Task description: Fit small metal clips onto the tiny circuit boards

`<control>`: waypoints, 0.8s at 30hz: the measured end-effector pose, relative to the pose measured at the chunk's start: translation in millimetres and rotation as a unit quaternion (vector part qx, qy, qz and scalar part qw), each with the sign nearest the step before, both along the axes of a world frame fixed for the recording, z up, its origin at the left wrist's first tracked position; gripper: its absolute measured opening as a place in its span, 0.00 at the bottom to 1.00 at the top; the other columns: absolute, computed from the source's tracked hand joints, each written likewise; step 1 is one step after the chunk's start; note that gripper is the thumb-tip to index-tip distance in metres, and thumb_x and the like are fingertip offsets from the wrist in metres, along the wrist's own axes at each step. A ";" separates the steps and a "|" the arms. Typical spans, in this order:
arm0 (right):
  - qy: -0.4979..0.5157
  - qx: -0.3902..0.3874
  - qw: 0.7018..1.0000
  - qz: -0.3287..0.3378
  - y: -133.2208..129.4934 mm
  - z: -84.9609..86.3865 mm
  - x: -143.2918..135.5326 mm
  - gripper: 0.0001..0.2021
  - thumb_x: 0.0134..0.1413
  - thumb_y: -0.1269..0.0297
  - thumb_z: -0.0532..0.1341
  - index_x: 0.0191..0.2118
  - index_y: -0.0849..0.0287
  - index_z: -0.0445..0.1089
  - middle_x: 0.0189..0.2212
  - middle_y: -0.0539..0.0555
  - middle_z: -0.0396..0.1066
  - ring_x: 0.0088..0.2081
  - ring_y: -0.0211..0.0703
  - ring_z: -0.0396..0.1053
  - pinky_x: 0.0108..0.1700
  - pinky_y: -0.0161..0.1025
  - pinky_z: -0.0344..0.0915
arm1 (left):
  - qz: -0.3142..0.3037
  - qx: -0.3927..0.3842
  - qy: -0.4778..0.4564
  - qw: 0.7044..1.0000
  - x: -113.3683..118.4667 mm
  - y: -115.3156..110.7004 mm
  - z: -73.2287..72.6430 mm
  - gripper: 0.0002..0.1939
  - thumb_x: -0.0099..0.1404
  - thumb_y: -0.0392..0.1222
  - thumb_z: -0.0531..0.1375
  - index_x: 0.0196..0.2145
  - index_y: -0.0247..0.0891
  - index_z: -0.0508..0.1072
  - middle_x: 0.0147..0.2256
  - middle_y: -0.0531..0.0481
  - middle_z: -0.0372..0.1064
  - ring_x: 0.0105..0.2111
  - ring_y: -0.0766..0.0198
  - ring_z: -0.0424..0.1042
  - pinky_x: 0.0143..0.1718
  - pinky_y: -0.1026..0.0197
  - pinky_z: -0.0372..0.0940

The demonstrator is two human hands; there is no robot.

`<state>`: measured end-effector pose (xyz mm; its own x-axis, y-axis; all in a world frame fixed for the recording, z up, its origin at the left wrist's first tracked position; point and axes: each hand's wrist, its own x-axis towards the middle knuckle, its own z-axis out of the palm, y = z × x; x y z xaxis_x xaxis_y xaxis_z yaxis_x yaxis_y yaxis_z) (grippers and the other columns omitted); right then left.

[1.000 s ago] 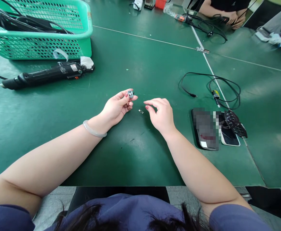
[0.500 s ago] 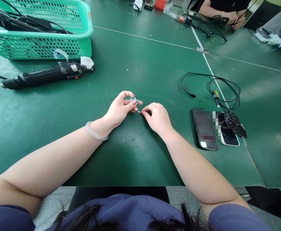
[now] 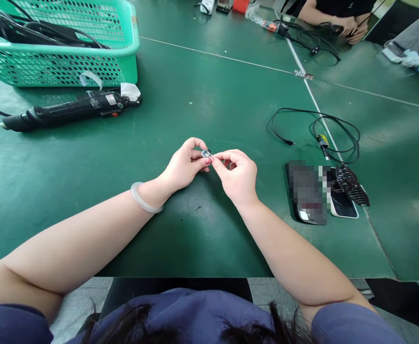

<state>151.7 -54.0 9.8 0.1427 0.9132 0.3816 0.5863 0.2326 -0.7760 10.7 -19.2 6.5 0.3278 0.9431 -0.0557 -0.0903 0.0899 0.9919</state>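
Over the middle of the green table, my left hand [image 3: 185, 165] pinches a small grey electronic part [image 3: 206, 153] between thumb and fingers. A pale bangle is on that wrist. Thumb and forefinger of my right hand [image 3: 237, 174] are pressed together at the right edge of the part, so the fingertips of both hands meet. Whatever small piece sits in the right fingertips is hidden now.
At the upper left, a green basket [image 3: 123, 67] holds black cables, with a black electric screwdriver [image 3: 69, 111] before it. On the right lie a black cable [image 3: 288, 109], a phone [image 3: 308, 191], a white phone [image 3: 345, 203] and a hair clip [image 3: 353, 184]. Another person's hands [image 3: 353, 31] are far right.
My hands have come together. My right fingertips, which held a tiny light piece just below the part, now touch the part's right edge. The left hand has shifted slightly right.
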 end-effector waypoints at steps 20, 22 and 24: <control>0.089 -0.067 0.994 -0.012 2.0 -2.1 -0.8 0.08 0.49 0.59 0.65 0.27 0.57 0.76 0.25 0.49 0.72 0.25 0.35 0.60 0.31 0.37 0.62 | -0.026 0.017 0.028 0.999 -1.1 -1.9 2.8 0.11 0.59 0.29 0.61 0.35 0.38 0.62 0.22 0.57 0.71 0.24 0.71 0.71 0.30 0.66 0.64; 0.087 -0.061 0.994 -0.015 1.4 -1.4 -0.9 0.07 0.48 0.60 0.65 0.26 0.58 0.76 0.25 0.49 0.72 0.24 0.35 0.59 0.31 0.37 0.61 | -0.022 0.017 0.030 0.999 -0.7 -2.0 3.0 0.10 0.59 0.29 0.60 0.35 0.38 0.62 0.22 0.57 0.70 0.24 0.72 0.71 0.30 0.66 0.64; 0.084 -0.059 0.995 -0.015 1.0 -1.3 -0.7 0.07 0.49 0.60 0.65 0.27 0.58 0.75 0.24 0.49 0.71 0.24 0.34 0.59 0.30 0.37 0.60 | -0.017 0.017 0.032 0.999 -0.5 -1.9 2.5 0.10 0.60 0.29 0.60 0.35 0.37 0.62 0.22 0.57 0.70 0.24 0.72 0.71 0.30 0.67 0.65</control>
<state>151.0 -53.0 8.5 0.2230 0.9447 0.2404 0.4514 0.1185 -0.8844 10.2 -21.2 9.1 0.3571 0.9330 -0.0455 -0.0243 0.0580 0.9980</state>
